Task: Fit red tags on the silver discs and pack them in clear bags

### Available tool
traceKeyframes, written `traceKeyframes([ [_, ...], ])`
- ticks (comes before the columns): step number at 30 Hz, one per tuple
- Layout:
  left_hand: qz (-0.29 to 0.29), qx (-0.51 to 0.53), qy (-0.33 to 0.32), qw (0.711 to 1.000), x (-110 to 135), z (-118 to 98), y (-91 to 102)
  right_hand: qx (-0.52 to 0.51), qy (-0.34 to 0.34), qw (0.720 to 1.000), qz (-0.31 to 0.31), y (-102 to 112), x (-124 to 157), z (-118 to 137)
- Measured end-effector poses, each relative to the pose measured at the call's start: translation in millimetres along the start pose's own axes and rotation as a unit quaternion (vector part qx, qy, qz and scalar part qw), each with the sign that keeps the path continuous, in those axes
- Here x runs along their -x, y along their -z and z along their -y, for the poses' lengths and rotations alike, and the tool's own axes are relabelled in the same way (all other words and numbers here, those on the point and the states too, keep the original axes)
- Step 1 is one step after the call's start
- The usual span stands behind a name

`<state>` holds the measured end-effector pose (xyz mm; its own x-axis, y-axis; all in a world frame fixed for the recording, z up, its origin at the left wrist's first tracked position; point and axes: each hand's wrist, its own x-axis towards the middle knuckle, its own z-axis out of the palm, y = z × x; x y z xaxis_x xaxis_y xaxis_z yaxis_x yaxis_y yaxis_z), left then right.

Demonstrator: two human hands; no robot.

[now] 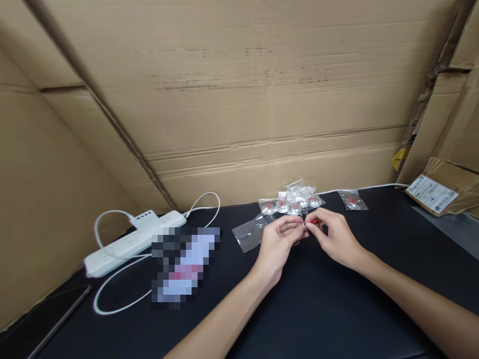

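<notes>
My left hand (pixel 277 240) is closed in a pinch, its fingertips on a thin pale edge of something mostly hidden by the fingers. Touching the same spot from the right, my right hand (pixel 332 233) pinches a small red piece (pixel 313 221), whose exact kind does not show. Just beyond the fingers lie several small clear plastic bags (pixel 300 192) holding round silvery items with red parts. To the left of them, a flat clear bag (pixel 247 234) rests on the black table beside my left hand.
One more bag with a red part (pixel 352 201) lies farther right. On the left are a white power strip (pixel 130 244), looping white cables and a pixelated object (pixel 187 267). A cardboard package with a label (pixel 434 192) stands at the right. Cardboard walls (pixel 277 114) enclose the table.
</notes>
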<state>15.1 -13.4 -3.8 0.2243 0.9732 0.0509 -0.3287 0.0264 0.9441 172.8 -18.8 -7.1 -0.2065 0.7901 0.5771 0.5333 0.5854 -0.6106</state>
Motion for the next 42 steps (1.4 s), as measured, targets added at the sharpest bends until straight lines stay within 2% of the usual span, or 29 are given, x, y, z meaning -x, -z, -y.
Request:
traceKeyframes([
  [5, -0.016, -0.004, 0.010, 1.000, 0.0, -0.4, 0.7, -0.075, -0.036, 0.996, -0.029, -3.6, 0.9, -1.1],
  [13, 0.008, -0.002, 0.036, 0.999, -0.3, -4.5, 4.2, -0.148, -0.054, 0.987, -0.019, -2.5, 1.3, 0.7],
  [19, 0.018, -0.005, 0.038, 0.999, -1.7, -2.0, 4.6, -0.143, -0.050, 0.988, 0.001, 0.5, -0.4, 2.3],
  [27, 0.047, 0.022, 0.035, 0.998, -0.3, -11.7, 1.6, -0.120, -0.005, 0.992, -0.035, 4.0, -3.2, 6.6],
  [30, 0.045, 0.016, 0.031, 0.998, -0.3, -16.0, 0.8, -0.091, 0.005, 0.996, -0.023, 4.9, -2.7, 10.3],
  [35, 0.045, -0.009, 0.028, 0.999, -4.5, -13.5, 4.7, -0.122, -0.021, 0.992, -0.001, 1.8, -0.7, 10.2],
  [37, 0.040, -0.012, 0.027, 0.999, -7.1, -11.6, 7.7, -0.165, -0.056, 0.985, -0.010, 0.0, -1.0, 9.4],
  [39, 0.037, -0.013, 0.023, 0.999, -8.9, -11.2, 10.0, -0.244, -0.110, 0.963, -0.019, -1.0, -2.1, 9.5],
  [42, 0.038, -0.020, 0.017, 0.999, -9.0, -13.2, 10.8, -0.408, -0.196, 0.891, 0.020, -0.4, -3.9, 11.3],
])
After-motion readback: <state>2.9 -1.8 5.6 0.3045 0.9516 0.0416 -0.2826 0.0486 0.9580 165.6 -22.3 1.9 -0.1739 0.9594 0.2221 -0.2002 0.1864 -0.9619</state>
